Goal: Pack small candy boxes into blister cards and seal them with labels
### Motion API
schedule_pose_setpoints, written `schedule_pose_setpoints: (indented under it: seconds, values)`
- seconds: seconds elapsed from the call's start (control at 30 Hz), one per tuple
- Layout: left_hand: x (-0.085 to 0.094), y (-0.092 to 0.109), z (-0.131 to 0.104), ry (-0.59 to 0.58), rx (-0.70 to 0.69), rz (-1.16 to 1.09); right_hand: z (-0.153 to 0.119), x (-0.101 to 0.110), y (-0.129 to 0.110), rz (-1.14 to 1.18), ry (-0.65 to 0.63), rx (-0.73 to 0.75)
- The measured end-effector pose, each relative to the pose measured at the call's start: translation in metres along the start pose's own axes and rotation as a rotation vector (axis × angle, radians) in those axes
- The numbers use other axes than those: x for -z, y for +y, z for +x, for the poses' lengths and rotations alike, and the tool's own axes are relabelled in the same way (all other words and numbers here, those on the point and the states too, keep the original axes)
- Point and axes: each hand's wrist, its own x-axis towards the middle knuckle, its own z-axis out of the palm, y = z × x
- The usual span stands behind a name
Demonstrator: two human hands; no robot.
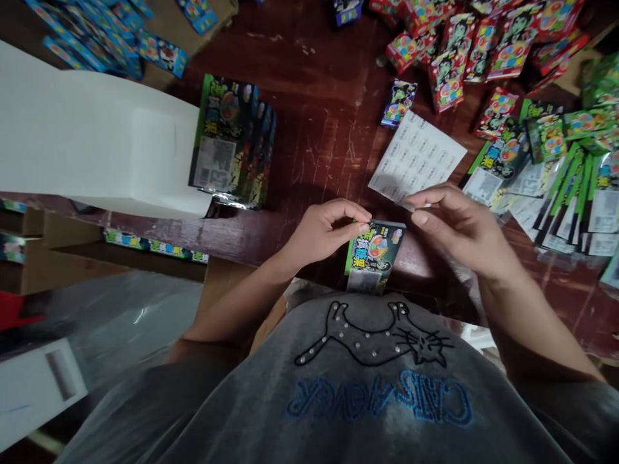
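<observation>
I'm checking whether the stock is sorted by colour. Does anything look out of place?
Possibly: one purple packet lies by the white printed sheet, near the red packets, so its colour stands out. Another purple packet sits at the top edge of the picture.

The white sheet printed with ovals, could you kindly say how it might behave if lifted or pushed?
The white sheet looks paper-thin, so it would probably flex and feel light when lifted. It appears to lie flat on the table, so a push would likely slide it rather than tip it.
</observation>
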Motion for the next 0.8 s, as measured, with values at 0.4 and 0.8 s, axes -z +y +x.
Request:
schedule_pose_setpoints:
  seconds: [0.4,0.8]
  values:
    - [-0.003,0.007,0.001,-0.01,0.032,0.045,0.032,-0.013,-0.008,-0.384,-0.212,0.069]
    - [0.006,-0.007,-0.045,0.11,-0.004,0.028,0.008,-0.015,0.03,-0.392,-0.055,0.318]
